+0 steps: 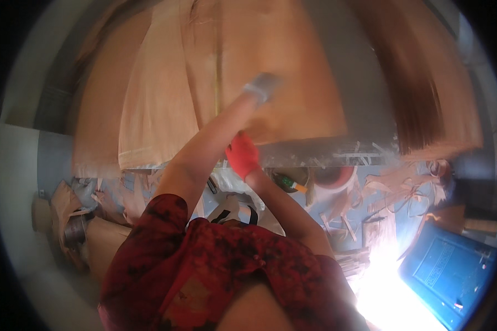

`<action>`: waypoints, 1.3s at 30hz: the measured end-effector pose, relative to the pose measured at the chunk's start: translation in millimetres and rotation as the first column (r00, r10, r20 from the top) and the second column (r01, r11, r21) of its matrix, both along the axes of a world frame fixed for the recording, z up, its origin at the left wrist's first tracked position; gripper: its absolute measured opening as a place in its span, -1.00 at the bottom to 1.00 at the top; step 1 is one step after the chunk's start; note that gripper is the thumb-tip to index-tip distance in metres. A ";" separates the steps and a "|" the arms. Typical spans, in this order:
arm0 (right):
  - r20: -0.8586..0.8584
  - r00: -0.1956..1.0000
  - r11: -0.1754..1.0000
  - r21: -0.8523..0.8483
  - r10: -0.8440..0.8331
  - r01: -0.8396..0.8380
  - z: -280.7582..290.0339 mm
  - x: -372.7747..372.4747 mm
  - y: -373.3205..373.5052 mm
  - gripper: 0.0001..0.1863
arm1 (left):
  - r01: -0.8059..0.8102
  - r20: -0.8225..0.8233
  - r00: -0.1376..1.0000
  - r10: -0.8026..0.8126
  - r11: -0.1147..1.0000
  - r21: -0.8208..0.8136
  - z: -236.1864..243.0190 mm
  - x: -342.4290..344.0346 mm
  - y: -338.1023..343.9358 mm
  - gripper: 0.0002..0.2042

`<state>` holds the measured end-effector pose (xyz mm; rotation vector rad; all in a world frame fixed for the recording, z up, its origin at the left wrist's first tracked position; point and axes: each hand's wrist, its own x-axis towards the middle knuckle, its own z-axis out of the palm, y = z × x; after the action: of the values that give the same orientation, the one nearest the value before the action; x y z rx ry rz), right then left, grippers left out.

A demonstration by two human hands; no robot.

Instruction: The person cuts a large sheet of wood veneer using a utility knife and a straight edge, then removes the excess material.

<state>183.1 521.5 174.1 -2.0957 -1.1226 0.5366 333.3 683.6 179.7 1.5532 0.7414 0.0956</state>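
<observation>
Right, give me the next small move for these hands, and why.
Probably settle the left hand flat on the brown sheet: it shows blurred over that sheet, contact unclear, while the right hand is close to the sheet's near edge, perhaps placed to steady it.

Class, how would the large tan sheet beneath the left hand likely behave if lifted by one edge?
The tan sheet would probably sag, being broad and apparently thin. It may split easily, since similar-coloured scraps nearby look ragged. Rolling seems unlikely, as it lies flat.

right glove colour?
The right glove is red; the head view, the only one, shows it.
</observation>
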 end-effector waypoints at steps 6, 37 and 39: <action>-0.399 0.916 0.981 0.189 0.039 0.040 -118.7 -28.6 90.7 -0.59 | 0.088 0.105 0.989 -0.103 0.986 0.142 48.9 1.8 8.5 -0.66; -0.476 0.798 0.681 0.445 -0.370 0.582 -36.2 -78.3 18.9 -0.45 | -0.271 0.251 0.888 0.385 0.880 -0.390 88.3 -338.9 215.8 -0.70; -0.701 0.662 0.685 0.346 -0.266 0.641 0.6 -80.1 33.0 -0.39 | -0.301 0.249 0.863 0.440 0.843 -0.446 65.3 -358.8 225.3 -0.70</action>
<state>103.0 554.6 174.7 -1.4134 -0.2477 0.4716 -25.5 908.9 245.0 0.9528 0.7254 0.4737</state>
